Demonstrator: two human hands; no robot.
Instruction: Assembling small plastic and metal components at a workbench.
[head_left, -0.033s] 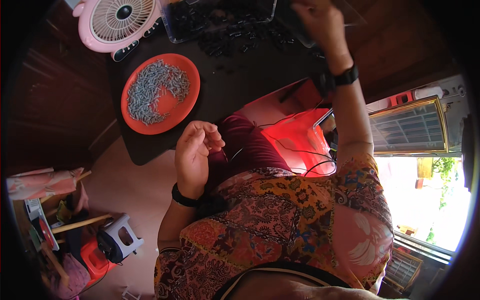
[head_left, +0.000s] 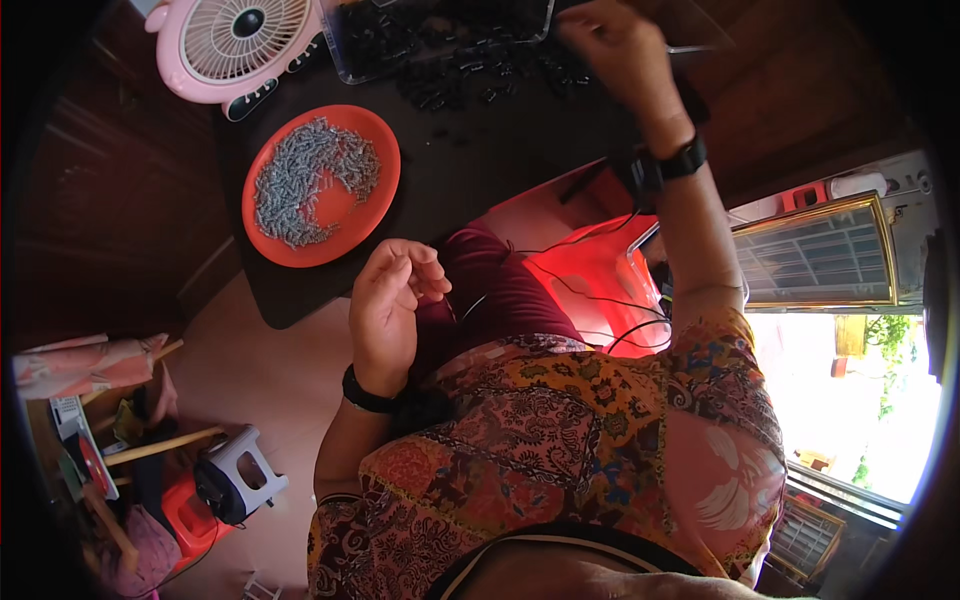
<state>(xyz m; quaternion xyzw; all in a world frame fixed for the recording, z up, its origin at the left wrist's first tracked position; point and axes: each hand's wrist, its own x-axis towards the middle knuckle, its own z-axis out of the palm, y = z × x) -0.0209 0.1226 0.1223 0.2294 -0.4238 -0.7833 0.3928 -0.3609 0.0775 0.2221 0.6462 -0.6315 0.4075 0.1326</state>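
Note:
My left hand (head_left: 384, 315) is raised over my lap beside the front edge of the black table (head_left: 440, 175). Its fingers curl in toward the thumb, and whatever they might hold is hidden. An orange-red plate (head_left: 345, 225) lies ahead and to the left, with many small grey metal screw-like pieces (head_left: 300, 190) heaped in a curve on it. At the far right of the tabletop, my right hand (head_left: 620, 60) reaches beside loose small black pieces (head_left: 490, 80) and a clear plastic box (head_left: 348, 62) holding more of them. Its fingertips are smeared by motion.
A pink fan (head_left: 170, 65) stands at the table's far left. Dark cables (head_left: 610, 285) cross a red plastic surface (head_left: 590, 265) by my lap. A grey and black stool (head_left: 250, 470) and a red one (head_left: 188, 515) are on the floor at left.
My right hand has shifted left and slightly nearer, toward the clear box and the loose black pieces. My left hand and the plate stay where they were.

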